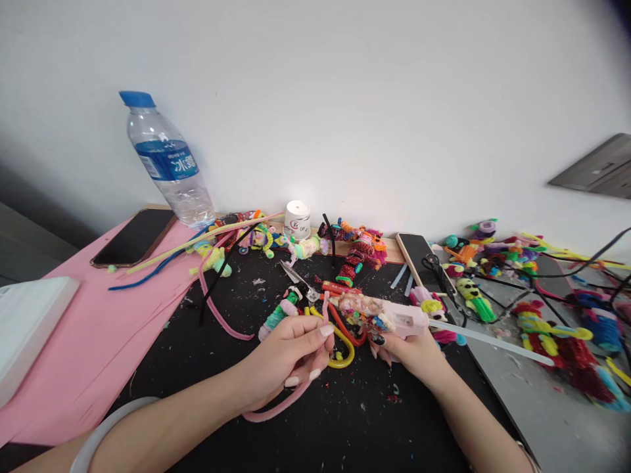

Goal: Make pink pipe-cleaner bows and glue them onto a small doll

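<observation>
My left hand (pixel 288 358) is closed around a pink pipe cleaner (pixel 276 408) whose tip sticks up past my fingers at the middle of the black mat (pixel 207 368). My right hand (pixel 409 351) grips a pink hot glue gun (pixel 394 317) decorated with coloured beads, nozzle pointing left toward the pipe cleaner tip; a clear glue stick (pixel 493 341) juts out of its back to the right. A yellow loop (pixel 342 358) and a red pipe cleaner (pixel 345 328) lie between my hands.
A water bottle (pixel 167 164) and a phone (pixel 134 236) stand at the back left on pink paper (pixel 73 341). A small white cup (pixel 297 219), scissors (pixel 296 276), a second phone (pixel 419 256) and heaps of pipe-cleaner figures (pixel 359 253) line the wall. Cables and more figures (pixel 557 328) crowd the right.
</observation>
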Motion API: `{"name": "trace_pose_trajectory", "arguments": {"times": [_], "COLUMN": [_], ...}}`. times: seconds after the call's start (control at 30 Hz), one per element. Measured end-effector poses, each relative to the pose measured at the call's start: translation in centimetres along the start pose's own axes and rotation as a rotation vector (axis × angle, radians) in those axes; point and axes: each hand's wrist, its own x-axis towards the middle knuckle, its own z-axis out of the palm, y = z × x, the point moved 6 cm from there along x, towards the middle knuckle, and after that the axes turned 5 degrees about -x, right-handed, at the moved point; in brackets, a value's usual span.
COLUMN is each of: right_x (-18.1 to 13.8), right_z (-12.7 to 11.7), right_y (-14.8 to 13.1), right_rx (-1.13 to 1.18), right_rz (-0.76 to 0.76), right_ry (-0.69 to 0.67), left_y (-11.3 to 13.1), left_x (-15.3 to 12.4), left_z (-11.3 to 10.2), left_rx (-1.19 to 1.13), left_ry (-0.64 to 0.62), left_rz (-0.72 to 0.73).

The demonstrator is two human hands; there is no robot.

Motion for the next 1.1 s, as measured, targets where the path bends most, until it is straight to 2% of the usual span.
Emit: {"name": "trace_pose_trajectory", "arguments": {"times": [1.1], "right_x": [0.15], "right_z": [-0.26], "right_y": [-0.37], "right_rx": [-0.03], "right_rz": [-0.038], "right_ry": [0.015], "left_y": [-0.07], "left_x": [-0.09], "left_z": [0.03], "left_rx": [0.005], "left_ry": [0.011], "left_rz": [-0.025]}}
